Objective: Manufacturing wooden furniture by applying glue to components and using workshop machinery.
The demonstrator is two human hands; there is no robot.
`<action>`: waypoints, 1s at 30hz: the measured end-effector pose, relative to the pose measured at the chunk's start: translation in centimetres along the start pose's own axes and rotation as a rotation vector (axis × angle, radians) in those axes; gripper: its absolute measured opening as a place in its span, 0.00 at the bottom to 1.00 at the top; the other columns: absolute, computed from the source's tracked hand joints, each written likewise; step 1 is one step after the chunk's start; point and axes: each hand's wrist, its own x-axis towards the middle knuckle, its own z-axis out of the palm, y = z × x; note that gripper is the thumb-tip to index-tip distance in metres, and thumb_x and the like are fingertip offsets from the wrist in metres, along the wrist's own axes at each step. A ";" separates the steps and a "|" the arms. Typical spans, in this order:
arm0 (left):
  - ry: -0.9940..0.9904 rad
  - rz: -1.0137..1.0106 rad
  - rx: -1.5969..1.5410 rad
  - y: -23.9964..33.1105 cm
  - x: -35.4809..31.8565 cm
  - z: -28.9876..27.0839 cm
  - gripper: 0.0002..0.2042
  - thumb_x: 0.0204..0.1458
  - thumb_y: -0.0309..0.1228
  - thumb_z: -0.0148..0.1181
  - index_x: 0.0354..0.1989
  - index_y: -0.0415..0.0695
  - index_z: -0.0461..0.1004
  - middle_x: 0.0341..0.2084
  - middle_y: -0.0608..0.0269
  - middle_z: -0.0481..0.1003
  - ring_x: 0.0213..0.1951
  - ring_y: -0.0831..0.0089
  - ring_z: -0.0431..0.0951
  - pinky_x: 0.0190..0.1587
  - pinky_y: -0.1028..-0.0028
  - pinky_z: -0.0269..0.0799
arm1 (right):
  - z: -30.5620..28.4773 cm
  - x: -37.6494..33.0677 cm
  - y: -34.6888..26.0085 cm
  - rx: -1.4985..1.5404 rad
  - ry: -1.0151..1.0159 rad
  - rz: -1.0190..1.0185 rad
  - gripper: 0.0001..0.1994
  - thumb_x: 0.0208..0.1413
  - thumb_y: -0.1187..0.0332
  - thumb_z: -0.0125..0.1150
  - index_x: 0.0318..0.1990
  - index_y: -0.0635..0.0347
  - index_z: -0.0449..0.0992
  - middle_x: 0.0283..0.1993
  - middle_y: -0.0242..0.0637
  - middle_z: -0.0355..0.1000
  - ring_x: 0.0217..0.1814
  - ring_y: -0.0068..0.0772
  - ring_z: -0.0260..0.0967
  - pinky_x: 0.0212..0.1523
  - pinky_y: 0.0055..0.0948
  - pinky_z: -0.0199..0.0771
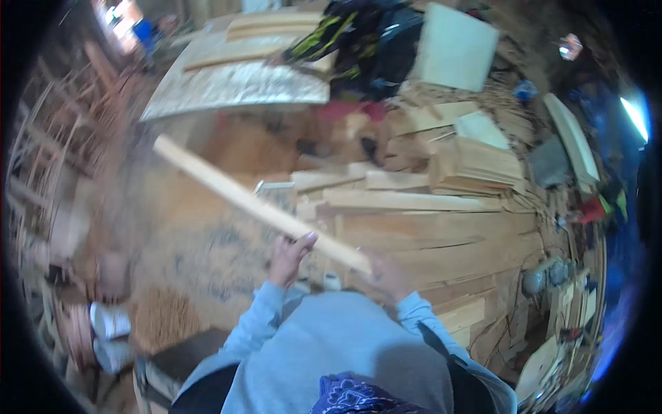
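A long pale wooden board (255,205) is held in front of my chest, slanting from the upper left down to the right. My left hand (293,259) grips it from below near its middle, with the thumb up against its edge. Around the near right end my right hand (387,277) is closed; its fingers are blurred. The far end of the board sticks out over the sawdust-covered floor (200,221).
Ahead, a co-worker in a black and yellow sleeve (321,41) reaches over a worktable (234,86) bearing boards. Stacked planks (441,234) lie to the right, with a pile of panels (476,165) behind. White buckets (110,322) stand at the lower left.
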 end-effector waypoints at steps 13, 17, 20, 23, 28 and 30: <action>0.040 0.129 -0.175 -1.2 -1.7 1.5 0.20 0.52 0.30 0.69 0.49 0.31 0.71 0.40 0.54 0.78 0.40 0.68 0.80 0.42 0.69 0.81 | -0.6 1.0 1.2 -0.030 0.023 -0.069 0.27 0.46 0.60 0.74 0.54 0.59 0.75 0.45 0.50 0.78 0.45 0.55 0.77 0.43 0.44 0.77; 0.043 0.127 -0.144 -0.8 -2.8 1.7 0.20 0.52 0.31 0.69 0.49 0.32 0.72 0.40 0.55 0.78 0.41 0.68 0.80 0.42 0.69 0.81 | -1.1 1.0 0.5 -0.011 0.030 -0.106 0.27 0.46 0.61 0.74 0.54 0.59 0.75 0.43 0.49 0.78 0.42 0.56 0.77 0.40 0.44 0.78; 0.062 0.135 -0.142 -0.5 -3.5 1.8 0.20 0.52 0.31 0.70 0.48 0.33 0.72 0.41 0.55 0.78 0.42 0.69 0.80 0.43 0.69 0.81 | -1.5 0.8 -0.5 -0.028 0.005 -0.070 0.26 0.47 0.60 0.73 0.53 0.58 0.75 0.43 0.49 0.78 0.41 0.55 0.78 0.39 0.43 0.78; 0.075 0.127 -0.136 -1.3 -3.2 1.6 0.20 0.52 0.32 0.70 0.48 0.33 0.72 0.41 0.54 0.78 0.43 0.69 0.80 0.43 0.69 0.81 | -1.5 0.8 -0.1 -0.046 0.006 -0.079 0.27 0.47 0.60 0.73 0.54 0.59 0.75 0.43 0.51 0.78 0.43 0.55 0.78 0.40 0.44 0.78; 0.168 0.160 -0.037 -0.8 -2.0 1.9 0.20 0.51 0.36 0.71 0.47 0.37 0.73 0.34 0.63 0.77 0.34 0.78 0.76 0.35 0.75 0.74 | -0.6 1.8 2.5 -0.066 0.040 -0.132 0.28 0.47 0.60 0.74 0.54 0.60 0.75 0.45 0.51 0.78 0.44 0.58 0.77 0.42 0.44 0.77; 0.088 0.091 -0.085 1.0 -2.6 2.2 0.19 0.51 0.35 0.71 0.45 0.37 0.72 0.34 0.63 0.77 0.35 0.77 0.77 0.36 0.75 0.75 | -1.6 2.5 0.9 -0.077 0.011 -0.076 0.27 0.47 0.61 0.74 0.55 0.60 0.75 0.45 0.51 0.78 0.44 0.58 0.76 0.42 0.45 0.77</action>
